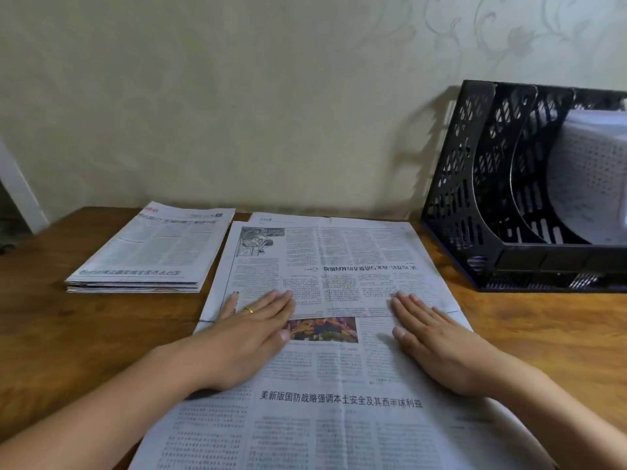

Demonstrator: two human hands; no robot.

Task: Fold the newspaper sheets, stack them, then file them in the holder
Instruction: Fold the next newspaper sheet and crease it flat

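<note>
Both hands lying flat, fingers straight, gripping nothing: left hand (252, 329) and right hand (431, 337) pressing the grey printed newspaper sheet (339, 395) onto the brown wooden table (68, 334), likely flattening its fold; folded newspaper stack (149, 252) waiting left, black perforated plastic holder (475, 198) right

We are facing a pale wall (237, 96) with faint floral embossing, sitting behind a brown wooden table (51, 334).

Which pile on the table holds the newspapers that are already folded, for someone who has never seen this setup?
Start at the wooden table against the patterned wall. On its far left lies the folded stack, clear of both hands. Unlike the open sheet under the left hand and right hand, it is a compact layered pile with a red masthead at its far corner.
</note>
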